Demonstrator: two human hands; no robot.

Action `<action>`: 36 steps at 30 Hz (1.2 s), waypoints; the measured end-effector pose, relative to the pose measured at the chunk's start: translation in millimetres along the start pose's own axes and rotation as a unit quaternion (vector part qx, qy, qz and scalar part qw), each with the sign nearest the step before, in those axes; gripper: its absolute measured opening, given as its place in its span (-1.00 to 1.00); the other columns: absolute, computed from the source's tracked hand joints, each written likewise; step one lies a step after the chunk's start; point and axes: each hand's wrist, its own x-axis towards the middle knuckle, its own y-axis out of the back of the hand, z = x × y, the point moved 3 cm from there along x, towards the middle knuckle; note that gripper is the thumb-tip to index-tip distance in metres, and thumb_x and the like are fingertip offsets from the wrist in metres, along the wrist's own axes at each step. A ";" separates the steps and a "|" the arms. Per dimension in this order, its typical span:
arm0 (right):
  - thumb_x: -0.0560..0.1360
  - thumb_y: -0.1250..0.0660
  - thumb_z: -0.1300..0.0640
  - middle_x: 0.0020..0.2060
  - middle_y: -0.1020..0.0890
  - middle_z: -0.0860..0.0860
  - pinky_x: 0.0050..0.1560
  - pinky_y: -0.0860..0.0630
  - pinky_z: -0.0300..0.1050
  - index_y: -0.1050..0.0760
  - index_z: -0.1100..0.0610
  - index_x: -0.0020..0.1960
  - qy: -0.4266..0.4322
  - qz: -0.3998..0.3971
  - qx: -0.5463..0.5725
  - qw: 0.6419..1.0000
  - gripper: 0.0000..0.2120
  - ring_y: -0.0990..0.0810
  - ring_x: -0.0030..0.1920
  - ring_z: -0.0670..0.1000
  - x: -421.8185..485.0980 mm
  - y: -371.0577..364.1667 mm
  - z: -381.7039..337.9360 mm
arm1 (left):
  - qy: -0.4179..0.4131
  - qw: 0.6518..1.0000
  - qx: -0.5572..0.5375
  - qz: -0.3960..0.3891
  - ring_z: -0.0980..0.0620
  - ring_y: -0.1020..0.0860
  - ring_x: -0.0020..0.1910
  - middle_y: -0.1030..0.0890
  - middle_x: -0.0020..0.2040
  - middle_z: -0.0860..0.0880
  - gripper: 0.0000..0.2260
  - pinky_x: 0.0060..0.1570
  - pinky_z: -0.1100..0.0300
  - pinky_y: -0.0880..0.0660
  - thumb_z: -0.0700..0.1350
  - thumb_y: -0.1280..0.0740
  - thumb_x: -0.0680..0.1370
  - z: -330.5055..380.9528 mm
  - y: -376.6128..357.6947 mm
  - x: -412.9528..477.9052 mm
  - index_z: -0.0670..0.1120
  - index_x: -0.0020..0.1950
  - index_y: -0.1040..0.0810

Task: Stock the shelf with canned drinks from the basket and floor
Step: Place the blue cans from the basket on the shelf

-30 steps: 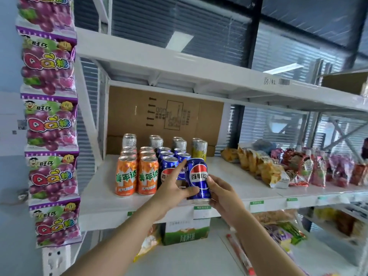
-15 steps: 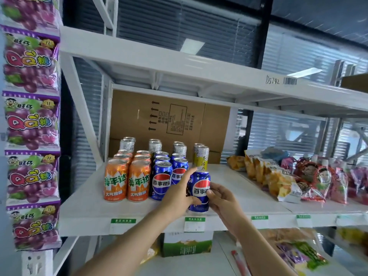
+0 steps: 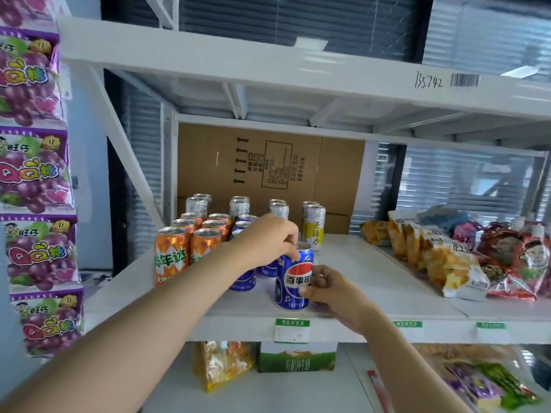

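Blue can (image 3: 293,278) upright near shelf (image 3: 372,278) front edge; left hand (image 3: 265,242) pinches its rim, right hand (image 3: 332,292) grips its side

glossy metal cans (image 3: 293,278), matt cardboard box (image 3: 268,168)

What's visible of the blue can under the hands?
The blue can looks like glossy metal, silver top, red-white-blue logo with Chinese characters facing the camera. It stands upright near the front edge of the white shelf, right of other blue cans. The left hand grips its top rim; the right hand pinches its right side.
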 end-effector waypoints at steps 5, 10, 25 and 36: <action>0.36 -0.55 0.23 0.05 -0.64 0.03 -0.05 -0.59 -0.19 -0.41 0.14 0.19 0.023 0.063 -0.056 0.996 -0.51 -0.62 0.04 -0.03 12.3 -17.7 1.9 | 0.013 0.998 0.030 -0.052 0.07 -0.53 0.09 -0.67 0.08 0.02 -0.75 0.03 0.16 -0.46 -0.09 -0.46 0.48 -9.5 5.6 13.7 -0.08 0.15 -0.67; 0.38 -0.52 0.27 -0.02 -0.60 -0.06 -0.19 -0.50 -0.34 -0.38 0.13 0.18 0.049 0.085 -0.041 0.994 -0.54 -0.57 -0.04 -0.13 22.3 -29.3 5.8 | 0.029 0.997 0.038 -0.068 0.04 -0.51 0.15 -0.64 0.17 -0.01 -0.71 0.05 0.19 -0.43 -0.12 -0.45 0.48 -19.2 7.0 21.2 -0.11 0.19 -0.65; 0.32 -0.59 0.03 -0.05 -0.68 -0.10 0.07 -0.60 -0.02 -0.54 -0.03 0.14 0.057 0.131 -0.102 0.985 -0.57 -0.65 -0.02 -0.04 52.1 -36.2 16.0 | 0.035 0.995 0.052 -0.082 0.00 -0.59 0.08 -0.65 0.17 -0.07 -0.70 -0.03 0.19 -0.49 -0.14 -0.44 0.50 -42.3 5.6 33.5 -0.11 0.23 -0.62; 0.32 -0.58 -0.05 -0.05 -0.69 -0.12 0.04 -0.59 -0.07 -0.59 -0.02 0.15 0.046 0.132 -0.149 0.979 -0.56 -0.65 -0.04 -0.07 48.0 -37.8 15.6 | 0.036 0.997 0.023 -0.068 0.11 -0.56 -0.04 -0.67 0.13 -0.02 -0.71 -0.17 0.32 -0.44 -0.12 -0.45 0.48 -46.6 7.3 30.7 -0.07 0.20 -0.64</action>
